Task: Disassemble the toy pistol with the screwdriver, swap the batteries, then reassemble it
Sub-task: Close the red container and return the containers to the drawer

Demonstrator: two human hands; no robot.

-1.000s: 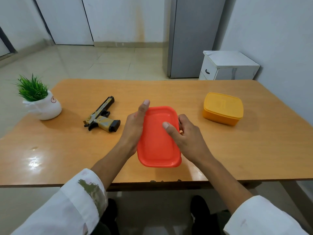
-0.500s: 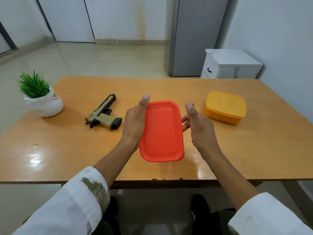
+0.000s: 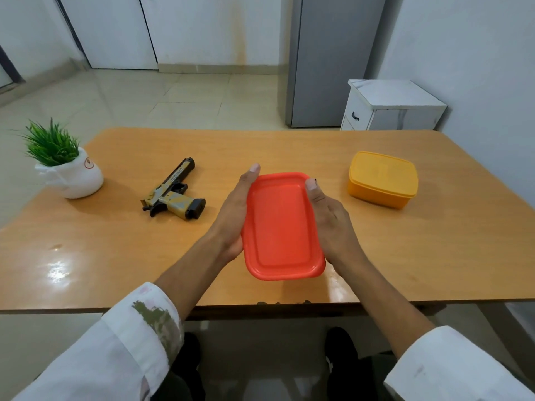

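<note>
A toy pistol (image 3: 173, 195) in tan camouflage and black lies on its side on the wooden table (image 3: 289, 146), left of centre, muzzle pointing away. I hold a red lidded plastic box (image 3: 282, 227) between both hands near the table's front. My left hand (image 3: 231, 215) grips its left side with the thumb stretched along the lid's edge. My right hand (image 3: 330, 221) grips the right side, thumb on the rim. The fingers of both hands are hidden behind the box. No screwdriver or batteries show.
A yellow lidded box (image 3: 382, 179) sits at the table's right. A small green plant in a white pot (image 3: 66, 166) stands at the left edge. Beyond the table are a white cabinet (image 3: 390, 108) and a grey fridge (image 3: 327, 59).
My right hand came off the lid's top, drew briefly away, and now clasps the box's right side. The left hand kept its hold.
</note>
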